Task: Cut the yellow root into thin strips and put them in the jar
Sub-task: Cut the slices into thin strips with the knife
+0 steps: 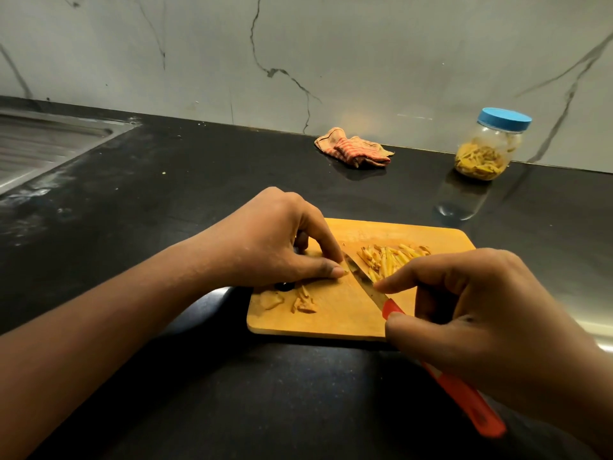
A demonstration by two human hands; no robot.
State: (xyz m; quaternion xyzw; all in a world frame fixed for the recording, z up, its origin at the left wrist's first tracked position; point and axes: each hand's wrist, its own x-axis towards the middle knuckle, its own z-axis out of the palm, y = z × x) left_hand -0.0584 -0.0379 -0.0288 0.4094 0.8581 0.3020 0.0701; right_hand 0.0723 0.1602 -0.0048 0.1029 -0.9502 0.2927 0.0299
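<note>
Closest to the lens, the right hand (491, 320) curls round the orange-red plastic handle of a small steel-bladed knife (391, 308), thumb on the handle's front end and forefinger stretched along the back of the blade. The blade slants away to the left across a rectangular wooden cutting board (331, 322), its tip meeting the fingertips of the left hand (265, 240). That hand arches over the board's left part, thumb and fingers pinched down on what seems to be a small piece of yellow root (344, 271), most of it hidden beneath them. Just right of the blade, a loose heap of thin yellow strips (391, 258) lies on the board's far right part; a few pale peel scraps (303, 303) lie near its front left corner.

The board rests on a black stone counter (199, 194). A clear jar (487, 151) with its blue lid (504, 118) on stands well apart at the far right by the marbled wall, its lower part filled with yellow strips. A crumpled orange striped cloth (355, 149) lies left of it, and a steel sink (43, 144) is at the far left.
</note>
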